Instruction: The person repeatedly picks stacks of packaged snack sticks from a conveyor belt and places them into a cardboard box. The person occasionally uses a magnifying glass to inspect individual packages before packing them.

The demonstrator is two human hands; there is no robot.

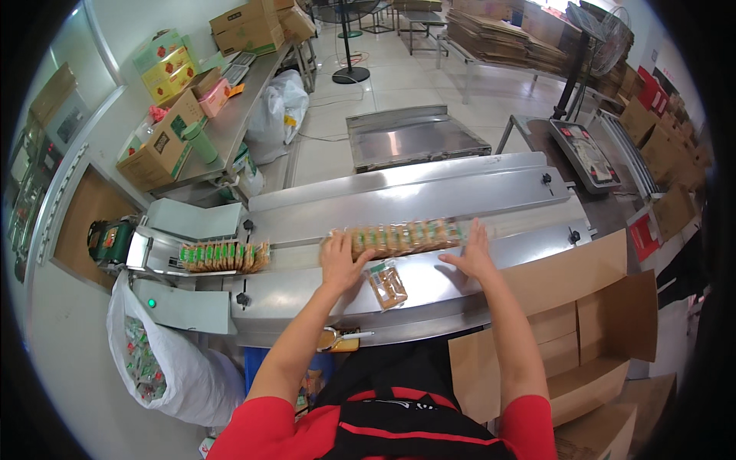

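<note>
A long row of clear-wrapped snack packets (405,237), upright and pressed face to face, lies along the conveyor belt (512,223). My left hand (341,260) is at the row's left end, its thumb along the near side. At the right end, my right hand (472,253) has its fingers spread beside the last packet; whether it touches is hard to tell. One single packet (387,284) lies flat on the steel ledge between my forearms. Farther left, a second row of packets (221,257) stands on the infeed chute.
An open carton (604,328) sits right of me, its flap leaning over the steel edge. A white sack (190,368) of wrappers stands at lower left. A tape dispenser (343,340) lies by the near edge. Beyond the conveyor are a low steel platform (414,135) and a scale (585,154).
</note>
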